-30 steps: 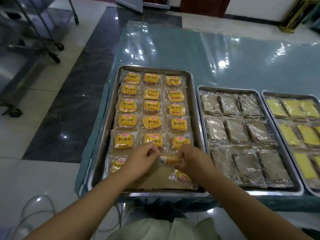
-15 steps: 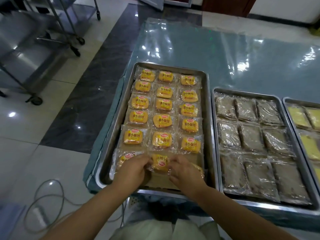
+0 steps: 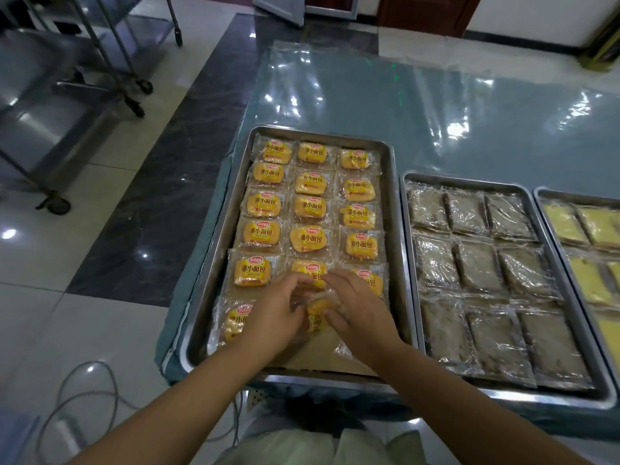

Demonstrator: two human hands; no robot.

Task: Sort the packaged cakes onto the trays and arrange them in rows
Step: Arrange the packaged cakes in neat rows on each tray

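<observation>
The plastic-covered table [image 3: 436,122] stretches away beyond the hands; the steel tray [image 3: 393,203] beneath them carries rows of yellow packaged cakes [image 3: 310,209] just ahead of the grip, a tray of brown cakes [image 3: 469,182] to its right. The left hand [image 3: 276,313] and right hand [image 3: 360,310] meet over the near row, fingers curled, together pinching the clear wrapper of one yellow cake [image 3: 317,319] between them.

Table [image 3: 486,135] draped in teal cloth [image 3: 198,273], with a clear plastic sheet [image 3: 335,82] on top. 3 steel trays sit side by side along the near edge: left tray [image 3: 395,229] at the near-left corner, middle tray [image 3: 469,181] just beside it, right tray [image 3: 570,193] cut off by the frame.
</observation>
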